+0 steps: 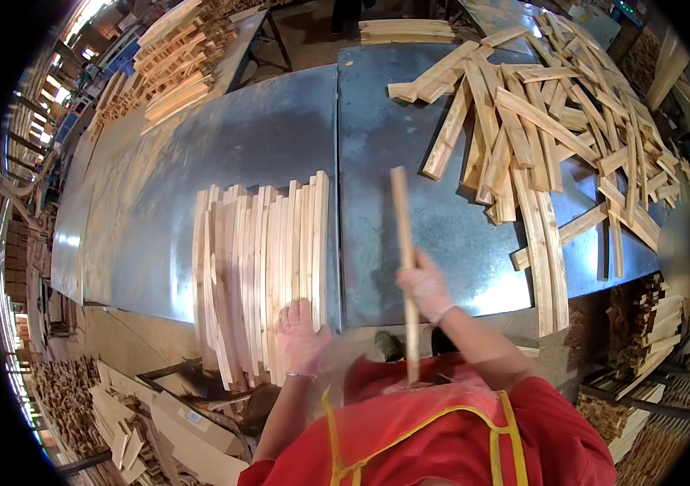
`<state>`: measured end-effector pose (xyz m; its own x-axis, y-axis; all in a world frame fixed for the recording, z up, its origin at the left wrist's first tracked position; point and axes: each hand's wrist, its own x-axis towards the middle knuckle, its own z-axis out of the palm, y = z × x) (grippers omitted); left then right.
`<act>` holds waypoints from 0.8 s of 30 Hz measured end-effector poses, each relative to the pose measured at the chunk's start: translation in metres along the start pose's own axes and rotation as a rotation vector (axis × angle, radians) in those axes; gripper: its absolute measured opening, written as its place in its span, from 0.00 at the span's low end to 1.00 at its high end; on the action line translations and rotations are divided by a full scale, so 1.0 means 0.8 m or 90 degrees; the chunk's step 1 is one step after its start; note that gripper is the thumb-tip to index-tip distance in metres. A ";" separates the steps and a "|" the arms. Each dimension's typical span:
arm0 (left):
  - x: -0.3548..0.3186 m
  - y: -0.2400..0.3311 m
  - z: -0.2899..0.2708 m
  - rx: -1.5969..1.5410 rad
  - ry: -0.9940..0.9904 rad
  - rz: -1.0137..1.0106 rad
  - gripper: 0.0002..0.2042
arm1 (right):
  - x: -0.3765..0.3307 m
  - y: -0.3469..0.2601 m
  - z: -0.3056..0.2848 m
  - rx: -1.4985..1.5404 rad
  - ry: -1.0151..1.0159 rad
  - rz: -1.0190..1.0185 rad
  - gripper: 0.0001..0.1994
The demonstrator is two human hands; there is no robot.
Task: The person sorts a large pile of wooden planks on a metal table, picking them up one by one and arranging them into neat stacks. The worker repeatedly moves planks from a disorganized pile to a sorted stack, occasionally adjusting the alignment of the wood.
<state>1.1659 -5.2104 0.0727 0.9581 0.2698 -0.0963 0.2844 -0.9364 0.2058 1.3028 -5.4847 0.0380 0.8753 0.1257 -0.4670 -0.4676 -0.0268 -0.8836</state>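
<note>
Wears red clothing (442, 437) with yellow trim, nearest the camera. Grips one pale wooden slat (401, 211) in the right hand (424, 290), closed round its middle, far end over the metal-topped bench (280, 121), near end close to the clothing. Rests the left hand (303, 328) on the near right part of a side-by-side slat row (260, 243); cannot tell whether clasping any piece. Note near ends of row past front edge of bench. To the right, across a dark seam: criss-crossed slat pile (543, 125). Farther out, upper left: stacked slats (175, 97).
</note>
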 end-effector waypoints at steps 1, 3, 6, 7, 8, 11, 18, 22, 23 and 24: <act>0.001 0.003 -0.003 -0.026 -0.003 -0.034 0.37 | 0.006 -0.002 0.033 -0.136 -0.020 -0.013 0.35; 0.006 0.010 0.000 -0.087 -0.021 -0.070 0.36 | 0.014 -0.027 0.093 -0.302 -0.145 -0.006 0.32; 0.000 0.009 0.015 -0.085 -0.027 -0.036 0.38 | 0.035 -0.055 0.144 -0.492 -0.328 -0.083 0.23; -0.001 0.014 0.008 -0.073 -0.031 -0.022 0.38 | 0.037 -0.086 0.133 -0.485 -0.390 -0.066 0.22; -0.003 0.020 0.006 -0.063 -0.009 -0.011 0.38 | 0.045 -0.127 0.113 -0.462 -0.378 -0.086 0.22; -0.009 0.036 0.003 -0.039 0.039 0.037 0.39 | 0.105 -0.115 0.012 -0.450 0.167 -0.463 0.20; 0.023 0.136 0.001 -0.078 -0.018 0.200 0.40 | 0.253 -0.215 -0.309 -0.870 0.614 -0.225 0.33; 0.054 0.219 0.005 -0.110 -0.123 0.203 0.43 | 0.232 -0.248 -0.336 -0.661 0.307 -0.104 0.39; 0.059 0.233 0.006 -0.207 -0.156 0.153 0.41 | 0.206 -0.258 -0.319 -0.609 0.244 -0.115 0.39; 0.066 0.246 0.013 -0.309 -0.183 0.101 0.40 | 0.171 -0.256 -0.298 -0.429 0.147 -0.102 0.41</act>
<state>1.2718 -5.3828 0.0983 0.9616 -0.0005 -0.2743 0.1866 -0.7316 0.6556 1.5478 -5.6987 0.1464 0.9650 -0.0306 -0.2606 -0.2193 -0.6397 -0.7367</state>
